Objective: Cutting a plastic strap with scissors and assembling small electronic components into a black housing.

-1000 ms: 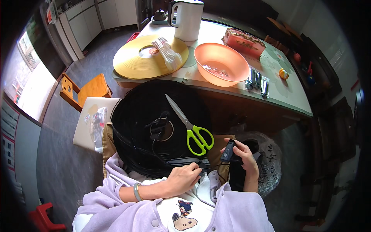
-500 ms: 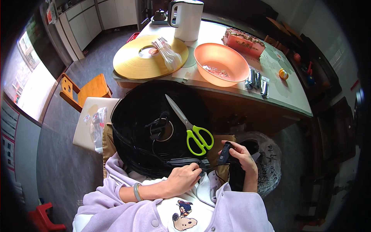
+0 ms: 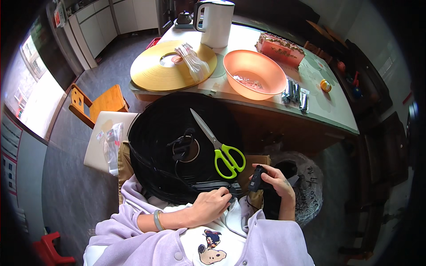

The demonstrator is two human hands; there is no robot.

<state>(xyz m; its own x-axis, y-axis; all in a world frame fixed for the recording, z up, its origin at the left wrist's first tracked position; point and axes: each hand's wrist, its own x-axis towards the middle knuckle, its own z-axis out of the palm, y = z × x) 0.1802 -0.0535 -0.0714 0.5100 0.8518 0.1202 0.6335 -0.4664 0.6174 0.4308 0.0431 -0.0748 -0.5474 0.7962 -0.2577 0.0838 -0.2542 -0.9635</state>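
Observation:
My right hand [image 3: 280,182] is closed round a small black block-shaped piece [image 3: 257,178], held upright between thumb and fingers. My left hand [image 3: 211,205], closed with bent fingers, is at the lower edge of a large black roll [image 3: 151,133]. Something dark shows at its fingertips, too hidden to make out. Scissors with green handles [image 3: 228,163] lie partly opened on the roll, blades pointing away. Around the roll's cardboard core [image 3: 193,153] sits a tangle of black cord and clips [image 3: 181,150]. A thin black cord runs from there toward my left hand.
On the table ahead are a yellow roll [image 3: 148,66] topped with white strips [image 3: 194,63], an orange bowl [image 3: 255,73], a white kettle [image 3: 217,24] and small black packets [image 3: 295,95]. A clear plastic bag [image 3: 310,190] stands at right, a stool [image 3: 106,137] at left.
My right hand has shifted slightly left with the black piece, which has tilted a little. My left hand has stayed in place.

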